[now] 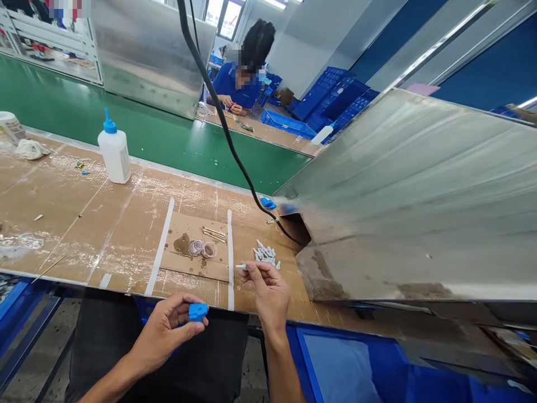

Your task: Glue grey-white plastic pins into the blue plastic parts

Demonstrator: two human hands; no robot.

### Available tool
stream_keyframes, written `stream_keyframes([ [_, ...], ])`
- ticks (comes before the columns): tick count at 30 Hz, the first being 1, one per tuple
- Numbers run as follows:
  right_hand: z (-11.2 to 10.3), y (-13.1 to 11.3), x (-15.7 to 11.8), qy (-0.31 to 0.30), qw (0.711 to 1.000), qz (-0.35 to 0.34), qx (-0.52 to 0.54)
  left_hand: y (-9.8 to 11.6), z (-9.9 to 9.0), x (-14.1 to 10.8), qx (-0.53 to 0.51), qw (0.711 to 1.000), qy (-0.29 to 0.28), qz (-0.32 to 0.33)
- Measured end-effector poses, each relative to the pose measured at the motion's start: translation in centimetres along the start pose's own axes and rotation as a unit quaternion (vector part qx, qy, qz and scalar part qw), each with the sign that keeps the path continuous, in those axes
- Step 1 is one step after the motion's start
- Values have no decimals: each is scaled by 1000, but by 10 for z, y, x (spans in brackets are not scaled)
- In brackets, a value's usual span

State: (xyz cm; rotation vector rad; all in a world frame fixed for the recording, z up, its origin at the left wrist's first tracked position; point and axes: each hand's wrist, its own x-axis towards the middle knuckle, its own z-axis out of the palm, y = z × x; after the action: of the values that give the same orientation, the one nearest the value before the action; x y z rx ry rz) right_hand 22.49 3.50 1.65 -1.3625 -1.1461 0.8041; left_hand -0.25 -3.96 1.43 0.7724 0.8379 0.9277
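In my left hand (176,324) is a small blue plastic block (198,312) with a hole in its face, held between thumb and fingers just off the table's front edge. My right hand (268,291) pinches a small grey-white pointed part (241,267) over the table. Just beyond that hand lies a pile of similar grey-white parts (265,253). To the left, a taped-down cardboard sheet (188,270) carries two small round cups (208,249) beside a wet brown stain. Several cotton swabs (215,234) lie behind the cups.
A white squeeze bottle with a blue cap (114,154) stands at the back left. A black cable (235,151) hangs across the view. A metal panel (411,212) borders the right side. Across the green belt (159,129) sits a co-worker (239,84). A blue bin (344,364) is below right.
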Motion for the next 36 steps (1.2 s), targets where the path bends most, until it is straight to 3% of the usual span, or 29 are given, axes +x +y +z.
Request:
stream_keyframes([
  [6,22,-17,1,-18,989,-111,-96,1,-4,-3,0,1000,-4,-17],
  [9,33,-22,7,-29,984,-119,-126,-2,-7,-10,-33,996,-68,-38],
  [12,49,-30,16,-59,970,-172,-163,-2,-7,-14,-14,994,-108,-13],
  [18,78,-36,31,-123,915,-299,-240,0,-3,-14,89,995,-22,27],
  [29,83,-32,34,-161,874,-353,-294,-7,-11,-7,-127,991,41,-1],
  [36,80,-35,34,-146,870,-378,-279,6,-5,-2,-171,982,73,4],
])
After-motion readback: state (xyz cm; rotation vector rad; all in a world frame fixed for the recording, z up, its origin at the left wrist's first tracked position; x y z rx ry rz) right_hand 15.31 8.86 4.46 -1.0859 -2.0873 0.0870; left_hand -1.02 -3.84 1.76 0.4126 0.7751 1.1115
